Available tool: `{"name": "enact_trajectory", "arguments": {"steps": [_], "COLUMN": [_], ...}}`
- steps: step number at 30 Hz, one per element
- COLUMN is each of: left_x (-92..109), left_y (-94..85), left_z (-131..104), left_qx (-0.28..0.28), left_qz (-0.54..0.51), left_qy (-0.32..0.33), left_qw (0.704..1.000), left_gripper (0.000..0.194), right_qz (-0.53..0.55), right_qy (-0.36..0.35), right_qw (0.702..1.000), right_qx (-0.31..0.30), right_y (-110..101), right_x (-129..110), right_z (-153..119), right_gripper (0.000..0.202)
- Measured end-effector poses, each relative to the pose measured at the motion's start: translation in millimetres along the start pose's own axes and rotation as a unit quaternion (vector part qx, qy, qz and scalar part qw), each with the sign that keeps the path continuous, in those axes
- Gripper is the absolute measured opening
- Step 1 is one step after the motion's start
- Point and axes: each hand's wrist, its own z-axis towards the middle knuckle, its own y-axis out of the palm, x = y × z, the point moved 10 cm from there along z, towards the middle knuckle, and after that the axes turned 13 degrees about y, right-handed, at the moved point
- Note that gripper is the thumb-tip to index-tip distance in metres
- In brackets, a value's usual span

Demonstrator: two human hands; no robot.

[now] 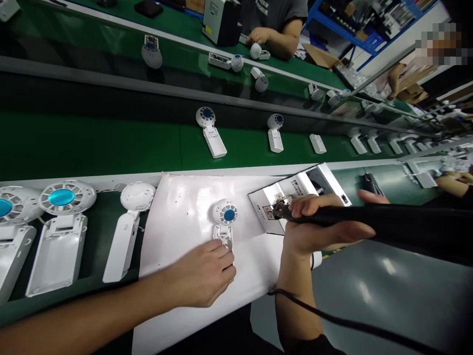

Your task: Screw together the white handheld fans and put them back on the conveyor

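Table (92,148), green and long, is seen running across the view, cut off at both sides. Near its front a glossy white sheet (173,212) is laid, partly covered by the left forearm (148,298) and cut off at the bottom edge. A black tool (343,215), its rear end lost past the right edge, is wrapped by the curled fingers of the right hand (310,236). Its metal tip (278,211) is held at the front of a printed box (291,187) set at an angle; contact there cannot be told, and the box is partly masked by that hand. The left hand (210,276) is placed over the sheet, fingers bent and close together; whether anything is pinched cannot be told. At its fingertips, on the sheet, a small white fan (218,209) is laid, its round head slotted and centred with a blue disc (229,215). Its handle (223,230) is seen with small inner parts exposed, too fine to make out, the lower portion being hidden by the fingers.
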Motion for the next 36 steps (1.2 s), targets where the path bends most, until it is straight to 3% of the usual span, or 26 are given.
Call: {"name": "enact_trajectory", "arguments": {"steps": [3,8,12,22,27,32,34,36], "left_x": [0.6,0.9,0.7,0.1,1.5,8.9,-0.6,-31.1], "left_y": [0.9,2.5,2.0,-1.8,-1.0,1.9,-1.9,-13.0], "left_z": [0.2,0.1,0.0,1.8,3.5,1.7,1.3,3.5], "left_qx": [-0.01,-0.02,-0.015,-0.003,-0.002,-0.021,-0.034,-0.064], "left_qz": [-0.005,0.002,0.008,0.005,0.036,0.129,0.149,0.17], "left_qy": [0.001,0.005,0.009,0.01,0.01,-0.022,-0.038,-0.072], "left_qw": [1.0,1.0,1.0,1.0,0.999,0.991,0.988,0.981], "left_gripper": [0.019,0.016,0.015,0.018,0.021,0.034,0.032,0.029], "right_qz": [0.036,0.113,0.114,0.144,0.167,0.158,0.153,0.15], "right_qy": [0.038,0.157,0.165,0.225,0.224,0.227,0.172,0.071], "right_qw": [0.997,0.969,0.966,0.949,0.942,0.944,0.962,0.982], "right_qx": [-0.06,-0.154,-0.161,-0.166,-0.188,-0.178,-0.15,-0.086], "right_y": [11.9,43.5,56.7,66.9,72.6,68.9,58.2,36.4], "right_x": [6.0,20.2,26.9,55.3,58.7,64.1,52.3,29.2], "right_z": [-12.2,-52.4,-71.4,-87.6,-95.6,-95.1,-80.4,-59.1], "right_gripper": [0.054,0.057,0.06,0.055,0.052,0.049,0.055,0.063]}}
